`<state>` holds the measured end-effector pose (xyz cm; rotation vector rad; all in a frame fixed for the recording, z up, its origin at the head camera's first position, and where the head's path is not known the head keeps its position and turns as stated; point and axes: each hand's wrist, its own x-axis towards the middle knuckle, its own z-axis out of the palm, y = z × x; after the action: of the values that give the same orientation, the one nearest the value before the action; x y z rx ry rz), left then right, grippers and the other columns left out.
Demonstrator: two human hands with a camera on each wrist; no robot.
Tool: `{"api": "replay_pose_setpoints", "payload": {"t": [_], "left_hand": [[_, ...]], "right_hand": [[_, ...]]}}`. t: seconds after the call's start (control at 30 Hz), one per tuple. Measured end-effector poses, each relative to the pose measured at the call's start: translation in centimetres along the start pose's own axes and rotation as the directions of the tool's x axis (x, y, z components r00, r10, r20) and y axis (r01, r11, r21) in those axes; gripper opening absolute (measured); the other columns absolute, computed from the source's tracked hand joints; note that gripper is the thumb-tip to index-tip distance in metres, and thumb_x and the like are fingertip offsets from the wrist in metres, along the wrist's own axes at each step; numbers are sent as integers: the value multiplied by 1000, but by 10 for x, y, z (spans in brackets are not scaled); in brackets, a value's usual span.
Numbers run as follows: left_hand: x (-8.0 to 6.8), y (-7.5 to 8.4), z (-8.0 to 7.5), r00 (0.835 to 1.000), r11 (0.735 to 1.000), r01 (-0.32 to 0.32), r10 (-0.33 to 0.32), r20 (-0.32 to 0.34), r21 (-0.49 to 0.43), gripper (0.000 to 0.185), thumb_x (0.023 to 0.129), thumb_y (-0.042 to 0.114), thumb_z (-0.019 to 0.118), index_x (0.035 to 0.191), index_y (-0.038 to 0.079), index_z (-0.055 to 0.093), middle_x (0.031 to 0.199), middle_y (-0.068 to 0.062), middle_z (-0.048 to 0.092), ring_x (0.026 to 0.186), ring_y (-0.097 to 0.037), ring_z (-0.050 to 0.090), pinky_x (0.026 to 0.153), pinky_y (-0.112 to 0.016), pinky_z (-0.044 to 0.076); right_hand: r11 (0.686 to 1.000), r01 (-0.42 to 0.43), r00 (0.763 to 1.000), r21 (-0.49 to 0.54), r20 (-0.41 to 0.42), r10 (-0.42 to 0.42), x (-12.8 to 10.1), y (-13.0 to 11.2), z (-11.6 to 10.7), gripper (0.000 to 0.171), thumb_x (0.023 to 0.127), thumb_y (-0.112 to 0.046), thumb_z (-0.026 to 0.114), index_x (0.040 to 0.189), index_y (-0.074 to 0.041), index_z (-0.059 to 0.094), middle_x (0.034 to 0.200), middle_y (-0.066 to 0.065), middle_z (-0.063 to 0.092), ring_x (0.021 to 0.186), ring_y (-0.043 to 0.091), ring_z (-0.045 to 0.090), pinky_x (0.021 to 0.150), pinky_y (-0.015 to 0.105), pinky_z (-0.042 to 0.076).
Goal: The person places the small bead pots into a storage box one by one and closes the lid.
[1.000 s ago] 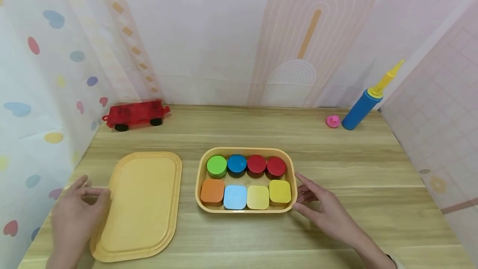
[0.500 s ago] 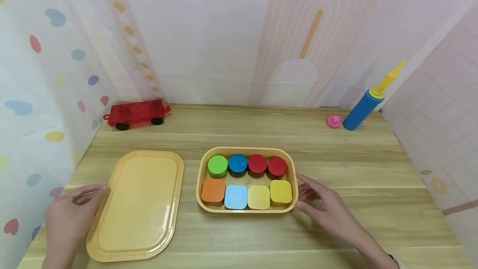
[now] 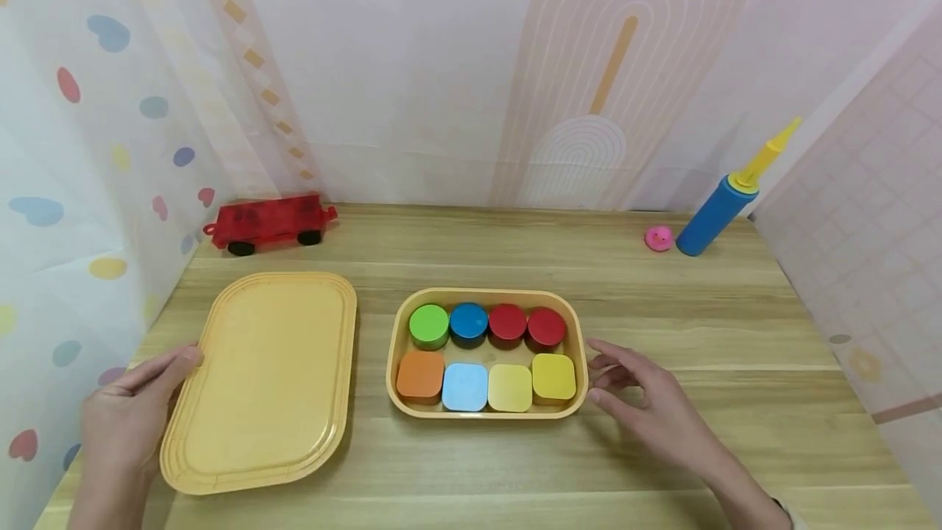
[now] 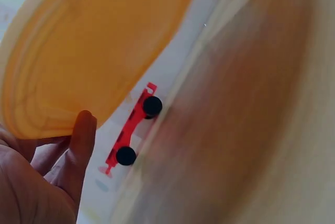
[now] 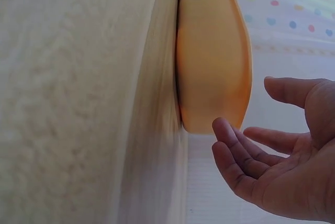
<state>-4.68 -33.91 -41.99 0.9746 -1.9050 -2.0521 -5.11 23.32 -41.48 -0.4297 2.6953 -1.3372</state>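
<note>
My left hand (image 3: 121,424) pinches the left edge of a flat yellow lid (image 3: 268,375), thumb on top. The left wrist view shows the lid (image 4: 104,51) raised off the table and tilted, with the fingers at its edge. In the middle of the table stands a yellow box (image 3: 482,357). Its back row has round pieces in green (image 3: 429,325), blue (image 3: 468,324) and red (image 3: 507,324). In front are rounded square ones: orange (image 3: 421,376), light blue (image 3: 465,388) and yellow (image 3: 553,377). Beside the box's right end, my right hand (image 3: 655,411) is relaxed and holds nothing.
A red toy wagon (image 3: 267,222) with black wheels stands at the back left. Towards the back right are a pink toy duck (image 3: 658,238) and a blue hand pump (image 3: 712,219) with a yellow nozzle. Patterned cloth (image 3: 412,72) walls off the table's back and sides.
My left hand has taken hold of the lid and lifted it, shifting it slightly left and away from me. The right hand has eased a little off the box's end.
</note>
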Motion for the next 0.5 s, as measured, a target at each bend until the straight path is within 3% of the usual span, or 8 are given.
{"api": "replay_pose_setpoints", "payload": {"t": [0.17, 0.3, 0.4, 0.5], "left_hand": [[-3, 18, 11, 1000, 1000, 16, -16, 16, 2, 23, 78, 23, 91, 100, 22, 83, 81, 16, 76, 77, 8, 69, 60, -13, 58], [-9, 28, 25, 991, 1000, 0, 0, 136, 2, 21, 83, 22, 87, 104, 21, 83, 86, 17, 77, 77, 4, 71, 60, -18, 60], [-16, 34, 38, 965, 999, -16, 26, 260, -39, 18, 89, 19, 81, 107, 20, 83, 90, 14, 78, 77, -3, 74, 62, -22, 62], [-22, 38, 54, 929, 998, -17, 39, 367, -62, 18, 92, 16, 78, 109, 18, 82, 96, 12, 78, 80, -6, 75, 66, -24, 63]], "right_hand": [[999, 31, 998, -7, -59, -32, 0, -1, -3, 55, 94, -15, 75, 146, -14, 55, 127, 7, 64, 97, 10, 69, 90, 31, 60], [998, 66, 988, 2, -143, -65, 1, -1, -4, 54, 93, -7, 74, 144, -13, 56, 132, 13, 60, 95, 9, 69, 86, 24, 60], [997, 73, 975, 29, -212, -66, 2, -1, -5, 51, 94, -3, 72, 142, -12, 58, 130, 11, 60, 93, 8, 69, 84, 20, 59], [996, 53, 965, 67, -262, -34, 4, -3, -6, 44, 96, -6, 70, 139, -13, 60, 129, 7, 61, 92, 8, 68, 82, 18, 58]]}}
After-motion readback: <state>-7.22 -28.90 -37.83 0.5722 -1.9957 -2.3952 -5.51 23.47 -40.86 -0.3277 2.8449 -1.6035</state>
